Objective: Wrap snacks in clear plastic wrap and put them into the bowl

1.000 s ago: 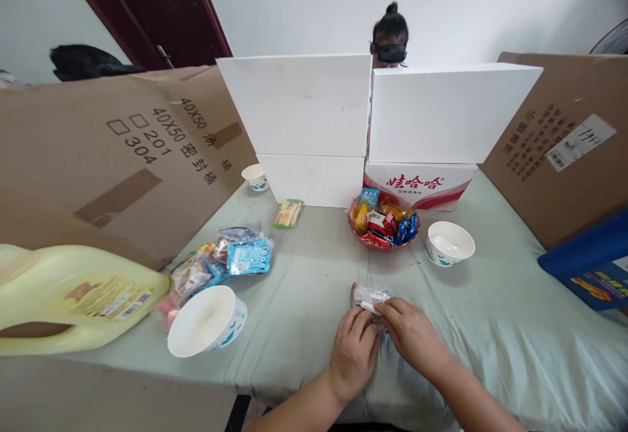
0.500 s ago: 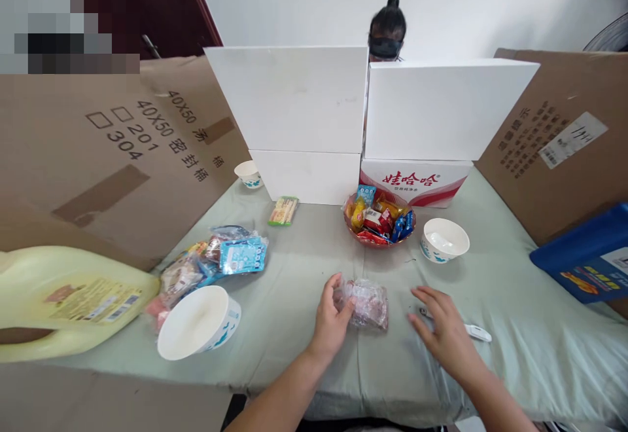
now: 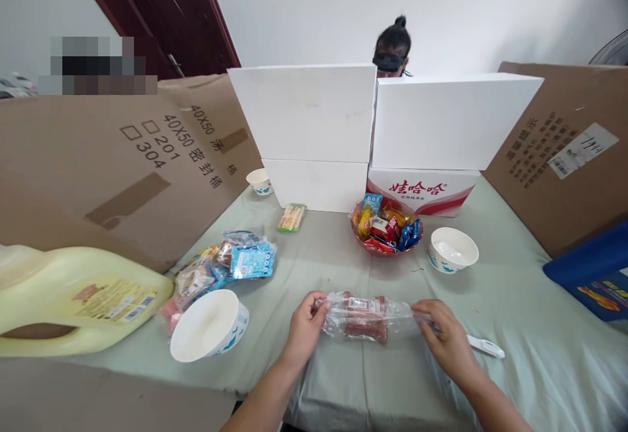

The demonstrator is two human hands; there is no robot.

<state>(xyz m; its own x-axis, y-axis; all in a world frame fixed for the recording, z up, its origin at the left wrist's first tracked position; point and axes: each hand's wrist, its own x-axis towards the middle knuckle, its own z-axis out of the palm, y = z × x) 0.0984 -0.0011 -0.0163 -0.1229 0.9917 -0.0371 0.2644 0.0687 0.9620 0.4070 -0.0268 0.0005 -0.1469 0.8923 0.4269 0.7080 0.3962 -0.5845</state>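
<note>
My left hand [image 3: 307,324] pinches the left end of a clear plastic bag [image 3: 402,317] between thumb and fingers. Its other end is gripped by my right hand [image 3: 444,334], so the bag is stretched flat above the table front. Reddish-brown blocks of packed food [image 3: 366,319] lie in the middle of the bag, with a white label on top. Under and beside my right hand a slim tool with a white handle [image 3: 485,345] rests on the cloth, partly hidden.
Beyond the bag stand a red bowl [image 3: 362,243] of wrapped snacks and a white paper bowl [image 3: 454,250]. To the left are another paper bowl [image 3: 235,327], snack packets [image 3: 252,260] and a yellow jug [image 3: 93,301]. White boxes [image 3: 314,114] screen a blindfolded person [image 3: 392,46].
My right hand has taken hold of the bag's right end. The bunched bag is now spread out sideways, and my left hand has shifted left. The camera view has tilted slightly.
</note>
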